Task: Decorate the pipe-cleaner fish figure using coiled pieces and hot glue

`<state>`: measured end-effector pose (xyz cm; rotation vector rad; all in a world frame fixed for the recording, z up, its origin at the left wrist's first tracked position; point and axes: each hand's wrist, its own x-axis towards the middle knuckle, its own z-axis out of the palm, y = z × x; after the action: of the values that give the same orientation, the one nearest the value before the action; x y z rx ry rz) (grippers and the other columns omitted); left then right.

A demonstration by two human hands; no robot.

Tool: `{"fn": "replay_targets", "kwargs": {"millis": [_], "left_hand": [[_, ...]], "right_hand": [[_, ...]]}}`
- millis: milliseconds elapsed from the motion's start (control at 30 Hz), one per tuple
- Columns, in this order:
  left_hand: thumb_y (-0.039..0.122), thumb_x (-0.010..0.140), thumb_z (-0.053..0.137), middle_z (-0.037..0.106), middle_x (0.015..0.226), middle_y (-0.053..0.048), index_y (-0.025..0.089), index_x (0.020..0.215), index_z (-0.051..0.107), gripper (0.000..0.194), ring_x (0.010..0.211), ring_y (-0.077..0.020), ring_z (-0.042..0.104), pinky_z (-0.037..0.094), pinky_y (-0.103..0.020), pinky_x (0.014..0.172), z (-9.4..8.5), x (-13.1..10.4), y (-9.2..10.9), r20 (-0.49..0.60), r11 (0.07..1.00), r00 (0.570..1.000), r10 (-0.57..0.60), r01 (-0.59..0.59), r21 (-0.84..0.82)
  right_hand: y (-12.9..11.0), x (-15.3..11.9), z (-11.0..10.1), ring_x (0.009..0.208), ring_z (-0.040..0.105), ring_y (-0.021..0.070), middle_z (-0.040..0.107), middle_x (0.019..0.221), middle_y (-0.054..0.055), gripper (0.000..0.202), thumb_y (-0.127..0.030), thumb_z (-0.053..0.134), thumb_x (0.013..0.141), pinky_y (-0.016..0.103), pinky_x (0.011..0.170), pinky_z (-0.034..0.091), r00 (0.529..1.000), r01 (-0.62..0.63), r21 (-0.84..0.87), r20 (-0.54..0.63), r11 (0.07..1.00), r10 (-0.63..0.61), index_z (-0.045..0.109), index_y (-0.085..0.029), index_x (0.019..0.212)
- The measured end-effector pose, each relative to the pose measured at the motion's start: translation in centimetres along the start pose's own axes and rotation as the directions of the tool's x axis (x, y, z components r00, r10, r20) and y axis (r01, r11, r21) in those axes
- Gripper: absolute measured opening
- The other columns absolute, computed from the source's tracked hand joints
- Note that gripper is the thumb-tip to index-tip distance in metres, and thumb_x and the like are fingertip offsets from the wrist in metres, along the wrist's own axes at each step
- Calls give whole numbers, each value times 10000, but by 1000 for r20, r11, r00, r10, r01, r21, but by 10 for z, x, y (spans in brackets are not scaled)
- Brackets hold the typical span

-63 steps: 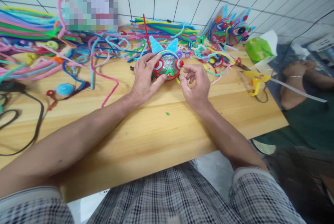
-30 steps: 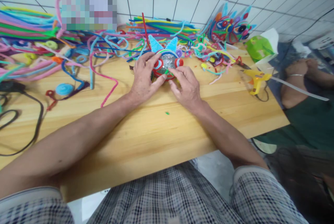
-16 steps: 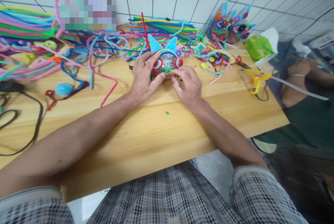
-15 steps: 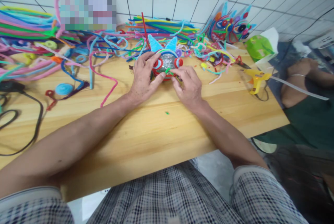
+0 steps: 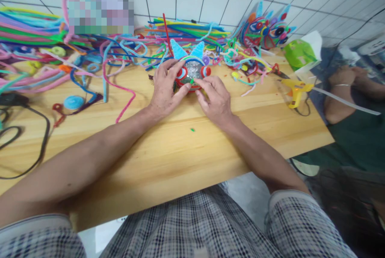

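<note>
A round mask-like piece (image 5: 195,67) with two light-blue pointed ears and red-and-blue eyes lies on the wooden table. My left hand (image 5: 165,89) is wrapped against its left side, the thumb along its lower front. A small green bit (image 5: 191,81) sits on the lower middle of the piece, between my left thumb and the index fingertip of my right hand (image 5: 215,98). That right index finger presses at the green bit, and the right thumb is bent a little below. Another small green scrap (image 5: 193,130) lies on the table nearer me.
Pipe cleaners (image 5: 186,29) are heaped along the wall. Two finished-looking masks (image 5: 264,31) lean at the back right. A yellow glue gun (image 5: 296,89) stands near the right edge; a person's arm (image 5: 338,101) is beyond it. A black cable (image 5: 46,130) curls at left.
My right hand has shifted slightly left, its index fingertip now closer to my left thumb at the green bit. My left hand and the mask-like piece have hardly moved.
</note>
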<state>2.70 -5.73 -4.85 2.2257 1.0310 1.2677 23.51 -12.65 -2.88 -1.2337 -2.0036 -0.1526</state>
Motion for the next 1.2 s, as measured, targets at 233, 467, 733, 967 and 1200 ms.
{"fn": "replay_targets", "kwargs": {"millis": [233, 467, 733, 967, 1200], "left_hand": [[825, 934, 577, 543, 1601, -124, 375, 1550, 528, 764, 1540, -410, 433, 289, -668, 1314, 0, 0, -2, 16, 1000, 1000, -8, 9, -8], [809, 935, 594, 525, 1618, -122, 384, 1561, 515, 760, 1549, -414, 426, 298, -674, 1306, -1, 1, -3, 38, 1000, 999, -12, 13, -16], [789, 952, 597, 523, 1620, -126, 369, 1573, 504, 756, 1545, -407, 434, 300, -661, 1311, 0, 0, -6, 27, 1000, 1000, 16, -16, -13], [765, 968, 595, 542, 1603, -132, 356, 1580, 498, 742, 1518, -402, 467, 326, -650, 1299, 2, 0, -12, -1, 998, 998, 70, -70, 6], [747, 978, 592, 538, 1604, -134, 356, 1584, 498, 728, 1521, -407, 465, 319, -653, 1300, 3, 0, -13, -4, 997, 997, 77, -76, 8]], "right_hand": [[3, 0, 3, 1179, 701, 276, 741, 1212, 120, 337, -281, 513, 1094, 489, 1051, 626, 999, 21, -22, -34, 1000, -21, 727, -263, 1355], [5, 0, -1, 1124, 707, 250, 752, 1178, 96, 328, -263, 479, 1105, 449, 1009, 639, 998, -50, 44, -41, 998, 52, 764, -288, 1263], [6, 1, 4, 1163, 699, 244, 734, 1177, 94, 377, -238, 451, 1115, 460, 1038, 621, 999, 11, -1, -31, 1000, -11, 747, -279, 1345], [6, 0, 4, 1181, 696, 261, 734, 1221, 106, 370, -231, 480, 1103, 490, 1071, 607, 999, 38, 39, -30, 999, -37, 726, -268, 1377], [5, 0, 3, 1196, 695, 275, 736, 1227, 113, 371, -249, 482, 1103, 509, 1082, 604, 1000, 27, 43, 14, 999, -27, 712, -266, 1393]]}}
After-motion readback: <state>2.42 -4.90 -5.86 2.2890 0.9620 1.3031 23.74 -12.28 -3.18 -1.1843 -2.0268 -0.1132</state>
